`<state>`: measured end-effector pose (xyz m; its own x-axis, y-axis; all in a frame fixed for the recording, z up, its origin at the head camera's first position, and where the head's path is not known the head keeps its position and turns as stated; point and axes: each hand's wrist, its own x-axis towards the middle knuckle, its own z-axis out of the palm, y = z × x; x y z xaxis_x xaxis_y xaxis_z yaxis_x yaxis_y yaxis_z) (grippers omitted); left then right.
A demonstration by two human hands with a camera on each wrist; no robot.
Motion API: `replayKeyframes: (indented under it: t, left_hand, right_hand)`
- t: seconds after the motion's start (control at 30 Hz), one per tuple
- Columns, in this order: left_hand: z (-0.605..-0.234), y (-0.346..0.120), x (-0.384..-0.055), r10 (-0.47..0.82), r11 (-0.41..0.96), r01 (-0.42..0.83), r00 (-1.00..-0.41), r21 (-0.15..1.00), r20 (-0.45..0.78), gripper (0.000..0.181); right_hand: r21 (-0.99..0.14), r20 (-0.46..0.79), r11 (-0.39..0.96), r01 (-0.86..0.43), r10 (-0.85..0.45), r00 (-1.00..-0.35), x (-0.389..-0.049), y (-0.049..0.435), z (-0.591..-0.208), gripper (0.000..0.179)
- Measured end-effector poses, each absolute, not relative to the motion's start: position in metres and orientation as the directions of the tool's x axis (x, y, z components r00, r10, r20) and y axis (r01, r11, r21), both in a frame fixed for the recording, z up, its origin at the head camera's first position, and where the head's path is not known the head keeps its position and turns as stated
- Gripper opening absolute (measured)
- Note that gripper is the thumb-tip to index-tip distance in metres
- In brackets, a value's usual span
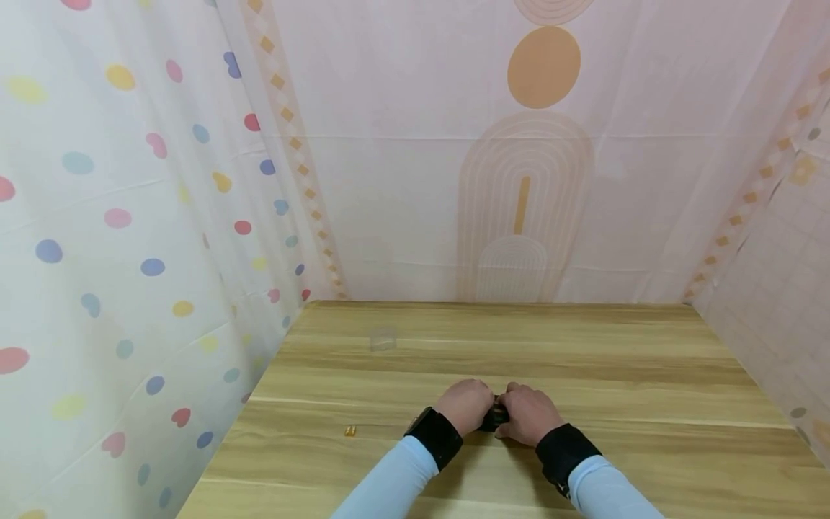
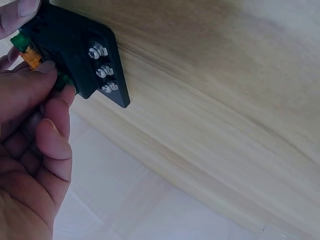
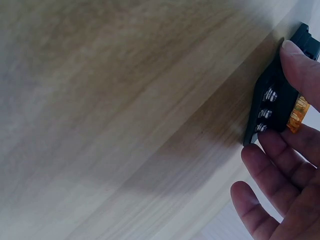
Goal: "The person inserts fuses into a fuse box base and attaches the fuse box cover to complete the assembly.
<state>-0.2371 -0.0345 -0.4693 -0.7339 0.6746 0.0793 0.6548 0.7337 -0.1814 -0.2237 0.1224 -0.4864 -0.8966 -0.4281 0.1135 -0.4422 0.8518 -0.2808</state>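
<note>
A black fuse block point(image 1: 496, 416) with screw terminals point(image 2: 104, 71) along one edge stands between both hands, close over the wooden table. Green and orange blade fuses sit along its side; the orange fuse point(image 3: 298, 115) shows in the right wrist view. My left hand point(image 1: 465, 406) has its thumb and a fingertip around a green fuse point(image 2: 63, 80) at the block's side, the thumb overlapping the orange one. With thumb on its face and fingertips at its lower end, my right hand point(image 1: 530, 414) grips the block. The fingers' far sides are hidden.
Small orange fuses point(image 1: 350, 431) lie on the wooden table point(image 1: 616, 375) to the left of the hands. Farther back is a clear plastic piece point(image 1: 382, 339). Patterned curtains point(image 1: 402, 180) hang behind and along both sides of the table.
</note>
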Motion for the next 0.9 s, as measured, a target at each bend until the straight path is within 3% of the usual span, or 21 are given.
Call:
replayKeyframes:
  t: [0.9]
  left_hand:
    - [-0.4621,-0.0319,-0.236,0.679,0.726,0.654,-0.73,-0.213,0.07,0.02]
  right_hand:
    - [-0.271,0.124,0.853,-0.446,-0.429,-0.895,-0.2231,0.1228,-0.4858,0.036]
